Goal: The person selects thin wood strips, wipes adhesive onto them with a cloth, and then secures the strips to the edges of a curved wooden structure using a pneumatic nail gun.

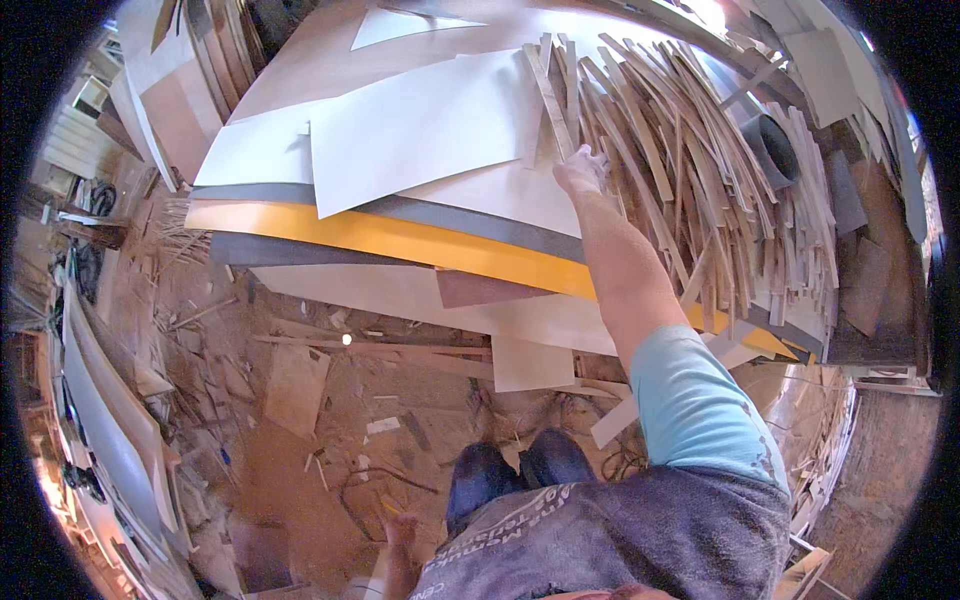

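Note:
My right arm stretches out over the stacked sheets, and my right hand (582,171) is at the near end of a pale wooden strip (546,95). Its fingers look closed on that strip, though they partly hide the contact. Just right of the hand lies a large heap of thin wooden strips (668,150). A big white sheet (420,125) lies to its left, on top of other sheets. Low down by my body, my left hand (400,528) is closed around a thin yellow thing (388,504), too small to make out.
An orange-yellow sheet (420,239) and grey sheets show at the stack's near edge. A dark grey roll (771,150) sits among the strips at right. Offcuts and a wooden panel (297,388) litter the floor. Curved sheets (120,400) lean at left.

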{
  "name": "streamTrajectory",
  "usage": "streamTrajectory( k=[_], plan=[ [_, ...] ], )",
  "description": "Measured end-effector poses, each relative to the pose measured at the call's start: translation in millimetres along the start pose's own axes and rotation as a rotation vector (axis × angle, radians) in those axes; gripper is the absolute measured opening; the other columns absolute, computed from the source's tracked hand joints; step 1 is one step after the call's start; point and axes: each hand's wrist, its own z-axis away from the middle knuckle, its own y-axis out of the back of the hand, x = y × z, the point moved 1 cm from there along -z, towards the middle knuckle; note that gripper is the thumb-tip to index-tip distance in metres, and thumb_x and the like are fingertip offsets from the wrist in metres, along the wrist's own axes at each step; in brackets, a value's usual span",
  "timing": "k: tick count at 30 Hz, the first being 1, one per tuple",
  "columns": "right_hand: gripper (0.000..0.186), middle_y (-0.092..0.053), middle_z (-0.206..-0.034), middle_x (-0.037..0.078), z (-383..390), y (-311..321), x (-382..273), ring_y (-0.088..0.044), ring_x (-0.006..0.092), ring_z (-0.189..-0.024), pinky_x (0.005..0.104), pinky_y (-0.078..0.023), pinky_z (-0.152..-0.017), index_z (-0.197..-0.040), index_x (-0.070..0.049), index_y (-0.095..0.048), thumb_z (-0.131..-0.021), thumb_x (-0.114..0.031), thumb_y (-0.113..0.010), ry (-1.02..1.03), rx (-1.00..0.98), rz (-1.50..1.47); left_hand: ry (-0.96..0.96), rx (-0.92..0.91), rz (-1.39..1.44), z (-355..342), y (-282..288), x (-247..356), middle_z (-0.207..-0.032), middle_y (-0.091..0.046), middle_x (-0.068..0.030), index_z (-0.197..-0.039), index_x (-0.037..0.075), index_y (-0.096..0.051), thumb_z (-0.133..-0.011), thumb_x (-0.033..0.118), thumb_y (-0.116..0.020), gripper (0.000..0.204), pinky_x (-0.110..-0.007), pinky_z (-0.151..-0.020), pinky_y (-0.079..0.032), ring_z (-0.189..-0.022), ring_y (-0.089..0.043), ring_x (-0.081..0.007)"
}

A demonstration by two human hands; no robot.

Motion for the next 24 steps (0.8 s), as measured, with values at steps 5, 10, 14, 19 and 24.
streamTrajectory(
  k=[5, 10, 14, 19, 24],
  plan=[
    [0.064, -0.036, -0.156, 0.024, -6.8, -14.2, -4.4, -0.034, 0.0432, -0.147, 0.0523, -0.037, -0.117, -0.144, -0.004, -0.049, -0.088, -0.030, -0.067, 0.047, 0.055, 0.194, 0.017, -0.052, -0.163, 10.2, -5.7, -5.5, -0.077, -0.064, -0.0022, -0.083, 0.008, -0.064, -0.098, 0.040, -0.057, 0.036, -0.038, -0.074, -0.052, -0.073, -0.062, -0.0160],
    [0.066, -0.038, -0.155, 0.023, -25.9, -9.3, -11.9, -0.036, 0.0400, -0.147, 0.0554, -0.036, -0.116, -0.145, -0.001, -0.047, -0.088, -0.030, -0.066, -0.054, -0.063, 0.195, 0.306, -0.030, 0.172, 19.1, -6.6, 18.5, -0.074, -0.057, 0.0001, -0.080, 0.008, -0.061, -0.100, 0.036, -0.057, 0.034, -0.038, -0.075, -0.049, -0.072, -0.057, -0.0162],
    [0.078, -0.038, -0.156, 0.024, -33.8, -14.5, -7.1, -0.037, 0.0383, -0.147, 0.0558, -0.037, -0.115, -0.149, -0.002, -0.040, -0.085, -0.034, -0.070, -0.152, -0.028, 0.087, 0.351, -0.014, 0.287, 10.4, -11.3, 45.1, -0.069, -0.050, 0.0017, -0.076, 0.009, -0.059, -0.100, 0.032, -0.059, 0.034, -0.039, -0.073, -0.047, -0.070, -0.053, -0.0161],
    [0.101, -0.037, -0.156, 0.027, -27.2, -11.1, -21.3, -0.034, 0.0412, -0.148, 0.0555, -0.030, -0.120, -0.156, -0.007, -0.031, -0.077, -0.049, -0.078, -0.165, -0.207, -0.011, -0.070, 0.078, 0.211, -4.8, -11.1, 23.8, -0.060, -0.045, 0.0019, -0.070, 0.010, -0.056, -0.094, 0.025, -0.068, 0.031, -0.044, -0.061, -0.046, -0.056, -0.047, -0.0199],
    [0.127, -0.033, -0.158, 0.031, -2.6, 1.4, -43.1, -0.032, 0.0456, -0.148, 0.0590, -0.028, -0.119, -0.164, -0.010, -0.014, -0.071, -0.064, -0.080, -0.144, -0.038, -0.151, 0.338, 0.037, 0.729, -6.5, -12.7, 6.3, -0.066, -0.058, 0.0004, -0.077, 0.013, -0.067, -0.091, 0.025, -0.068, 0.019, -0.041, -0.064, -0.050, -0.062, -0.056, -0.0192]
  ],
)
